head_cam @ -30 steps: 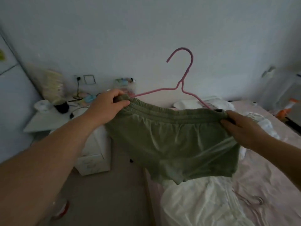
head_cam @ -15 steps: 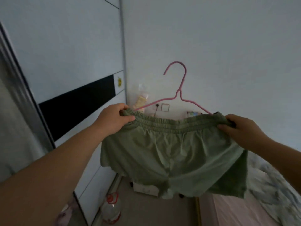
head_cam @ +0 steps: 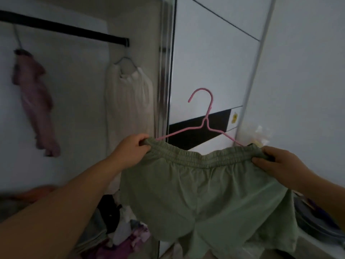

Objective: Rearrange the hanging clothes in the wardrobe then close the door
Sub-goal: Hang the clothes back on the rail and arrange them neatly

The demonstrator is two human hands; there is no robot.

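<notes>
Green shorts [head_cam: 205, 193] hang on a pink wire hanger [head_cam: 206, 120], spread out in front of me. My left hand [head_cam: 130, 152] grips the left end of the waistband and my right hand [head_cam: 276, 163] grips the right end. The open wardrobe is at the left, with a black rail [head_cam: 65, 28] across its top. On the rail hang a pink garment [head_cam: 35, 101] at the far left and a white garment [head_cam: 128, 105] on a metal hanger near the right end. The white sliding door [head_cam: 214, 62] with a black band stands behind the hanger.
A pile of mixed clothes [head_cam: 119, 227] lies on the wardrobe floor below the white garment. A plain white wall [head_cam: 308, 71] fills the right side. Dark objects [head_cam: 313, 217] sit low at the right edge.
The view has swung left from the bed and bedside table to the sliding door and now the open wardrobe. Both hands keep the same hold on the shorts and hanger.
</notes>
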